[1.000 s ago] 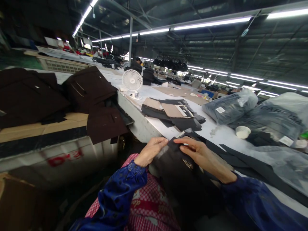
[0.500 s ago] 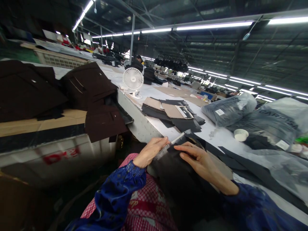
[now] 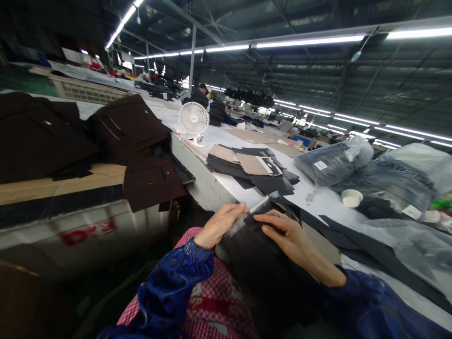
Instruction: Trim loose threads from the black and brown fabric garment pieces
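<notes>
A dark piece of fabric slopes from the table edge down over my lap, with a pale strip along its upper left border. My left hand closes on that left border, thumb and fingers pressed together. Across the cloth, my right hand lies with its fingers stretched out, the fingertips touching the surface near the pale strip. Beneath my right wrist a beige panel shows in part. More black cut pieces spread on the table to the right.
A small white fan stands at the table edge. Beyond my hands are stacked cut pieces with beige card. Plastic-wrapped bundles and a white bowl sit right. Brown garment pieces overhang a white bin at left.
The view has shifted very slightly. Both hands keep nearly the same place on the dark fabric, and nothing is taken up or let go.
</notes>
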Motion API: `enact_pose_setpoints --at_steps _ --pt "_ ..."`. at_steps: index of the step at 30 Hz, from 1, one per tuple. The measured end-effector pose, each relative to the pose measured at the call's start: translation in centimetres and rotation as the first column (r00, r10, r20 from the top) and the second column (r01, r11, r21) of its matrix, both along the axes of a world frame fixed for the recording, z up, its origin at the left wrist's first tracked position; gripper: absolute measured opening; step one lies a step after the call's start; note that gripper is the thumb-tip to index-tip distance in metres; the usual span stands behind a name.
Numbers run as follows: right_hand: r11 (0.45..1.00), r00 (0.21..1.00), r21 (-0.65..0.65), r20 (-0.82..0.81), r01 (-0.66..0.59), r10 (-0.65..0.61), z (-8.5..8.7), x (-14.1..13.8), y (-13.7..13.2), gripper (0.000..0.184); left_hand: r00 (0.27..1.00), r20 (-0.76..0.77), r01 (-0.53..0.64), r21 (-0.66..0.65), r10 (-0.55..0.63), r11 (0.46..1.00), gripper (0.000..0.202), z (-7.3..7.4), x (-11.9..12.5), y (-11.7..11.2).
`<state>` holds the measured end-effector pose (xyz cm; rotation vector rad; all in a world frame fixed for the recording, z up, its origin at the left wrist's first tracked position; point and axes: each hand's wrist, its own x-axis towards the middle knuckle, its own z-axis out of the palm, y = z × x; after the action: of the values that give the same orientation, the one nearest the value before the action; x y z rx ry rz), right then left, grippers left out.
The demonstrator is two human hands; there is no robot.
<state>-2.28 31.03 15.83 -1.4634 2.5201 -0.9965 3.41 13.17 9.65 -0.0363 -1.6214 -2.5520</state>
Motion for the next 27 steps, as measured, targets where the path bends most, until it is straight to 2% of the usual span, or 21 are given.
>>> enact_pose_setpoints --at_steps 27 --pt "1.0 1.0 -0.008 0.018 -0.001 0.001 -0.33 -0.03 0.06 0.027 0.999 0.011 -0.047 -0.09 0.048 0.995 0.051 -0.12 0.1 0.16"
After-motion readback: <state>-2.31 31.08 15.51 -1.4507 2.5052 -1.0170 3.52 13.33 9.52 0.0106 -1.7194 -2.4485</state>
